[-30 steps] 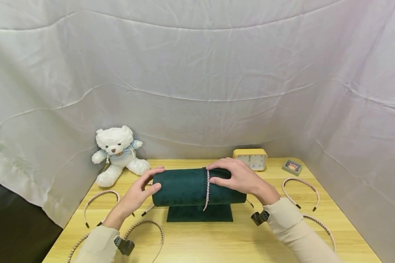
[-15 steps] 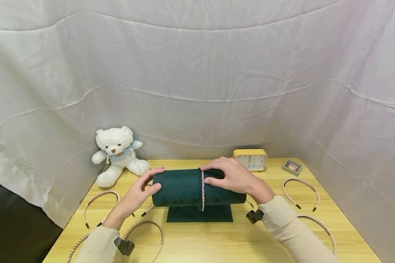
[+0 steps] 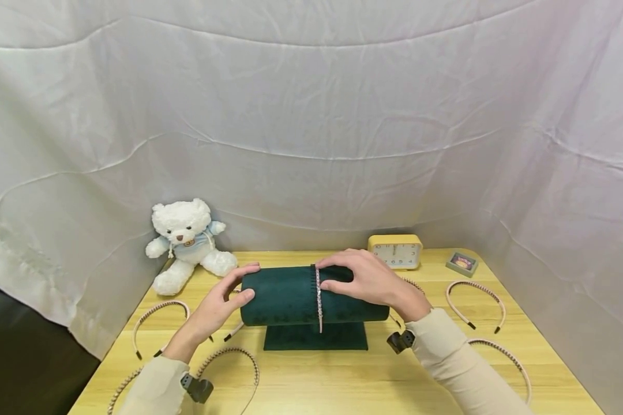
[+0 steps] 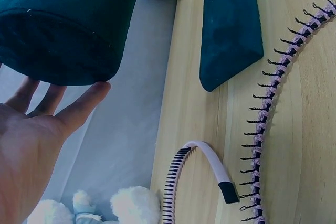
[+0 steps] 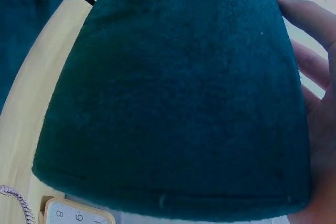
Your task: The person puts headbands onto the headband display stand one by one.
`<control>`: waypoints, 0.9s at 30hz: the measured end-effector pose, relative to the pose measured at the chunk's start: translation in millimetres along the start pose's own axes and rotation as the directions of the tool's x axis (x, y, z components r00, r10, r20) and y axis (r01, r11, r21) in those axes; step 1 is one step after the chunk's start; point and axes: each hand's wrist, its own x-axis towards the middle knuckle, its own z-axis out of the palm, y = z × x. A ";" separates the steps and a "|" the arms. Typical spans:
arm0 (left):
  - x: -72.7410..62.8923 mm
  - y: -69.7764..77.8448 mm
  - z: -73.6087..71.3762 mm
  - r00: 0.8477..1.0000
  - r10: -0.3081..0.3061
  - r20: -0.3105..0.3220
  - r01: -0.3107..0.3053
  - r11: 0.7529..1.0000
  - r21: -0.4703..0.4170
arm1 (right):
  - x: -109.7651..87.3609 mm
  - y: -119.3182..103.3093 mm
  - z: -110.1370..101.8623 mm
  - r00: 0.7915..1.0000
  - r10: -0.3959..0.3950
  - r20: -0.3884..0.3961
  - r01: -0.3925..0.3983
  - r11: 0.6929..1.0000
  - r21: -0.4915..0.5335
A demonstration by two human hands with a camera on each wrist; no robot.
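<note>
Stand (image 3: 280, 294), green velvet, my 12 o'clock. My left hand (image 3: 214, 308), fingers spread, touches its 9 o'clock end. Right hand (image 3: 376, 282), from 3 o'clock, touches headband (image 3: 319, 302) running 12-to-6 mid-roll; can't tell if I'm pinching.

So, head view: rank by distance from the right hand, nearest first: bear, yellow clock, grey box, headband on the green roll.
1. Headband: on the green roll, touching the right hand.
2. Yellow clock: behind that hand.
3. Grey box: back right.
4. White bear: back left, farthest.
</note>
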 end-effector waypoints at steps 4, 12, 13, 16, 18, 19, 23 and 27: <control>-0.2 0.1 0.4 1.000 -0.004 0.000 0.004 1.000 -0.018 | -0.2 0.7 -0.4 1.000 -0.001 -0.004 0.001 1.000 0.001; -0.8 -0.6 0.1 1.000 -0.006 -0.002 0.006 1.000 -0.011 | 0.1 0.9 -1.5 1.000 -0.005 -0.020 0.005 1.000 0.018; -0.8 -0.8 0.1 1.000 -0.005 -0.002 0.005 1.000 -0.008 | 0.1 0.5 -1.4 1.000 -0.002 -0.024 0.002 1.000 0.020; -0.8 -0.7 0.1 1.000 -0.007 -0.002 0.007 1.000 -0.011 | 0.0 -1.7 -0.5 0.999 0.013 -0.030 -0.012 1.000 0.014; -0.9 -0.2 0.0 1.000 -0.010 -0.002 0.010 1.000 -0.017 | 0.2 -2.6 1.2 0.999 0.020 -0.034 -0.020 1.000 -0.010; -0.9 0.0 0.1 1.000 -0.008 -0.001 0.008 1.000 -0.018 | 0.3 -3.2 1.9 0.999 0.024 -0.036 -0.025 0.999 -0.027; -0.8 0.9 0.5 1.000 -0.006 0.001 0.006 1.000 -0.024 | 0.5 -4.0 4.6 0.998 0.042 -0.047 -0.045 0.996 -0.075; -0.3 1.6 0.8 1.000 -0.001 0.001 0.001 1.000 -0.021 | 0.5 -4.5 4.9 0.997 0.059 -0.050 -0.063 0.995 -0.078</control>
